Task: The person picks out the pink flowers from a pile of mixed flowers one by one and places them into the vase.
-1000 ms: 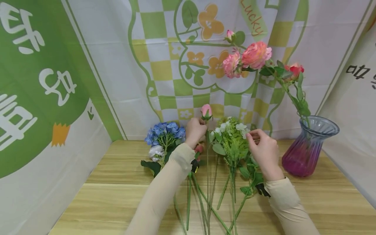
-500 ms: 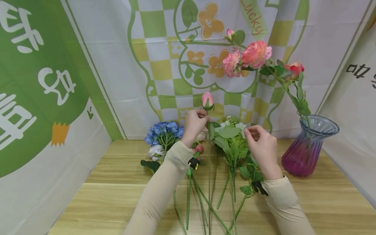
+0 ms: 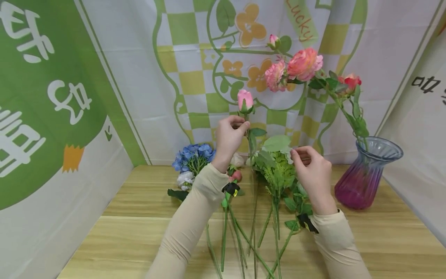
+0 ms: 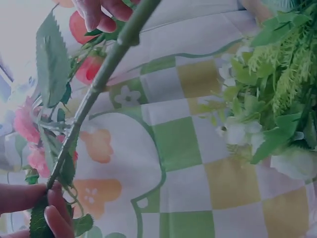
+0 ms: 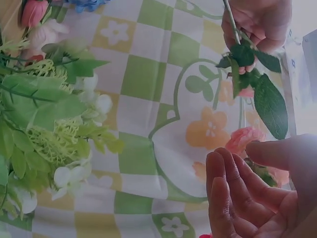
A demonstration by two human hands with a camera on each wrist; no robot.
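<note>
Nearest, thin green stems (image 3: 224,240) lie on the bench (image 3: 132,236), some crossing; past them the right hand (image 3: 313,176) hangs beside a green-and-white spray (image 3: 278,176), its grip slack, fingers loosely bent, and at the right a purple vase (image 3: 360,180) bears pink and red flowers (image 3: 303,65); the left hand's (image 3: 230,139) grip pinches the stalk of the pink rosebud (image 3: 245,100) just under its bloom, roughly upright before the checkered cloth (image 3: 189,85)

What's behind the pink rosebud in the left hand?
Patterned cloth, white with green print nearby, shows around the pink rosebud, which covers the patch directly behind it.
</note>
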